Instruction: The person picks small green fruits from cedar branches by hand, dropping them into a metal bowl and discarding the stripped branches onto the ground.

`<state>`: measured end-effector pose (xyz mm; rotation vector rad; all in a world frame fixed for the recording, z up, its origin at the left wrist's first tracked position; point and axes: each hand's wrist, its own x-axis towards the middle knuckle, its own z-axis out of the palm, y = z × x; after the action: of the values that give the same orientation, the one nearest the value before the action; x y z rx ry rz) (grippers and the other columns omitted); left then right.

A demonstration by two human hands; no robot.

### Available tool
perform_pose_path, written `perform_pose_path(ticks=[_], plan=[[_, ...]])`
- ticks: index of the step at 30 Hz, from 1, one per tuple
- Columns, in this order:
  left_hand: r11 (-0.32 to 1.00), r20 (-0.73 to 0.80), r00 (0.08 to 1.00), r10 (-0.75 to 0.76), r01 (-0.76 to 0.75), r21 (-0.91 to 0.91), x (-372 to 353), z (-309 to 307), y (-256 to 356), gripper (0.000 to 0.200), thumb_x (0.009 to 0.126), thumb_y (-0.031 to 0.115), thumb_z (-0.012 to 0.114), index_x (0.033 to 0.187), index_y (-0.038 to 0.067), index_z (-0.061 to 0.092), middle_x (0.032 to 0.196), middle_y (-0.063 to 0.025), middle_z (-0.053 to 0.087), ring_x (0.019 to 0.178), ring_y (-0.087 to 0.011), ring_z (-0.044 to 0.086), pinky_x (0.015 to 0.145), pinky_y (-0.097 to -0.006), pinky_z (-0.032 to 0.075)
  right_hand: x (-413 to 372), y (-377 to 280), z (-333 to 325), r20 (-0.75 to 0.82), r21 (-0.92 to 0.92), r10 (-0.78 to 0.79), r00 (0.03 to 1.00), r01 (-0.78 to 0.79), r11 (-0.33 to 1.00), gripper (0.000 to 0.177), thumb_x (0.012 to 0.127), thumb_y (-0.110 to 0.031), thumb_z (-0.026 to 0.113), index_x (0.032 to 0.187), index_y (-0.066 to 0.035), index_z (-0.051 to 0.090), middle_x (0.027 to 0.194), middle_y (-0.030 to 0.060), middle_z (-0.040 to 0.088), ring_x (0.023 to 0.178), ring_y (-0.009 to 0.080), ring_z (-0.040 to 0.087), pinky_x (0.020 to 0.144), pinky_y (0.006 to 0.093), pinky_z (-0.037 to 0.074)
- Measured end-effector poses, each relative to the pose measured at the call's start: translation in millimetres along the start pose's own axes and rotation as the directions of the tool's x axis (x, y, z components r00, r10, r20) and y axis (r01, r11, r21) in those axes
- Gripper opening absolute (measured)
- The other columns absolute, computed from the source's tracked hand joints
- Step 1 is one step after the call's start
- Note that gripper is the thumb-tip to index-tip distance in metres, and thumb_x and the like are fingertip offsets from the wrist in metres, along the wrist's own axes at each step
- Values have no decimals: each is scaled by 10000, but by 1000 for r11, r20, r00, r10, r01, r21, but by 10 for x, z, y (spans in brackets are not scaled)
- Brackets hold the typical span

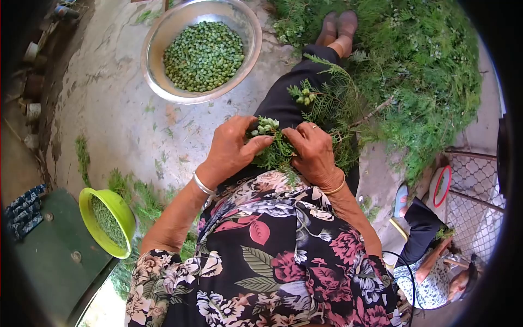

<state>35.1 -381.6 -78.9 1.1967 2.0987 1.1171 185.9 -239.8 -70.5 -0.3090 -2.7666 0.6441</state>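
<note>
Over my lap, both hands work at a leafy evergreen sprig (pixel 278 152) with a cluster of pale green cones (pixel 267 126) at its top. My left hand (pixel 231 148) has its thumb and fingers closed around the left side of the cone cluster. My right hand (pixel 314 155) pinches the sprig's foliage just to the right of it. Another branch (pixel 343 101) with green cones (pixel 306 97) rests across my leg, beyond my right hand. The fingertips partly hide where each hand grips.
A metal basin (pixel 246 32) full of green cones stands ahead, left of my legs. Cut branches (pixel 414 71) are heaped at right. A lime-green basin (pixel 129 215) holding small green pieces is at left, beside a dark green panel (pixel 52 256). Another person (pixel 430 278) sits at lower right near a wire-mesh gate (pixel 474 188).
</note>
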Motion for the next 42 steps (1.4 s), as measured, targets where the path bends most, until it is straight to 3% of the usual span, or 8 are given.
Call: perform_pose_path(ticks=[7,26,29,32,34,37,39,42], plan=[[957,-107,971,216,-188,222,85,170,5,317,710,159,738,946,-3,602,773,-144,580,667,-300,585,579,-365,465,-11,6,-4,4,-32,-31,1000,31,999,353,569,23,611,914,-37,565,791,112,512,734,281,542,612,375,440],[955,-127,954,272,-252,153,227,372,-186,184,819,135,638,877,-6,535,745,-173,557,662,-362,575,568,-426,459,-25,19,54,2,-9,26,1000,-26,1000,364,576,38,604,936,-11,575,791,118,501,756,283,546,646,370,449],[985,-215,961,172,-172,19,229,411,-214,110,833,89,628,827,-10,580,673,-187,574,578,-334,577,547,-388,458,-35,16,75,-15,-7,21,1000,-21,1000,374,569,38,611,938,-6,574,796,121,506,753,286,549,645,371,452],[967,-382,901,-207,130,-217,279,369,-602,167,850,126,593,766,-18,608,659,-151,616,490,-246,538,503,-334,448,-95,23,46,-28,-12,30,999,-30,999,397,549,43,622,940,-5,575,797,121,508,745,289,549,642,376,451],[452,-12,774,-633,357,-818,192,111,-1018,131,847,139,622,832,9,616,667,-60,593,477,-106,472,432,-249,404,-117,33,15,-29,-27,55,998,-55,998,410,537,47,628,940,-4,576,796,120,507,741,289,549,640,378,450],[93,165,809,-564,261,-961,49,-45,-1253,153,831,139,633,867,-7,600,764,-135,594,562,-151,506,468,-255,435,-138,32,5,-29,-29,58,998,-59,998,436,519,58,634,945,-10,573,794,115,504,744,291,545,636,376,448],[-352,344,799,-494,178,-919,-9,-108,-1231,185,848,165,606,891,-14,588,880,-182,584,673,-200,535,533,-284,467,-118,19,10,-15,-30,65,998,-66,997,436,520,59,632,946,-12,573,796,115,506,746,291,546,636,377,450],[-379,333,894,-301,208,-902,-10,-158,-949,192,866,178,570,914,-8,583,917,-200,578,727,-236,540,595,-310,483,-80,14,25,4,-32,65,998,-64,997,434,521,60,629,945,-13,572,799,115,509,747,291,547,637,378,453]])
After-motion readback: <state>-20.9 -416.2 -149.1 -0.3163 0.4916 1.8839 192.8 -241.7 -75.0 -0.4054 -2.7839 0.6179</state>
